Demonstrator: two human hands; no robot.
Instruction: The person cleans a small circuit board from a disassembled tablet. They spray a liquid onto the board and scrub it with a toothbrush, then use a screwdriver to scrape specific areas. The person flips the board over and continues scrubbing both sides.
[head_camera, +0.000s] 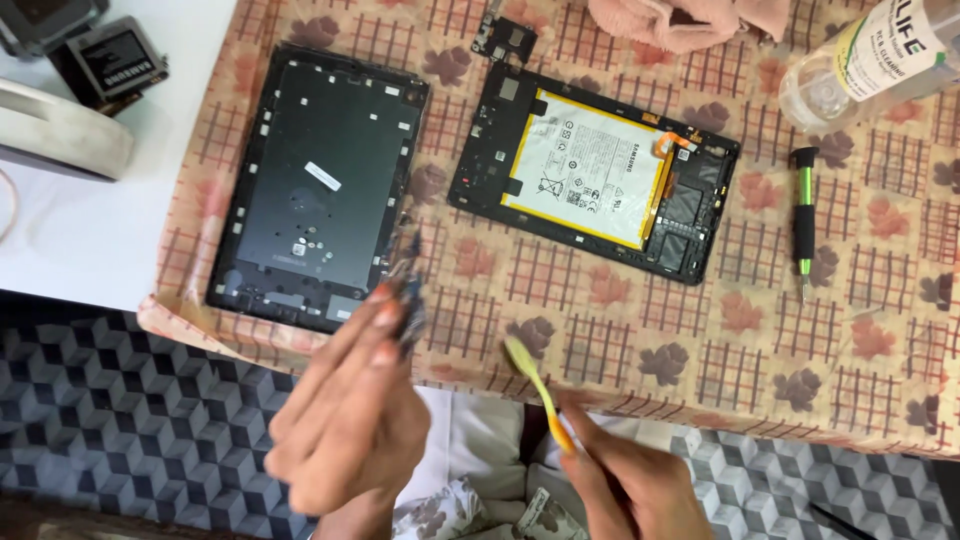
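Observation:
My left hand pinches a small dark part between fingertips, just off the lower right corner of a dark tablet back shell. My right hand grips a yellow-green and orange toothbrush, its head pointing up-left toward the held part, a short gap between them. To the right lies an opened tablet body with a white battery and black frame, untouched. Both hands are blurred by motion.
A patterned brown cloth covers the table. A green-handled screwdriver lies at right, a clear bottle at top right, pink fabric at top. A small black bracket and spare batteries sit near the top.

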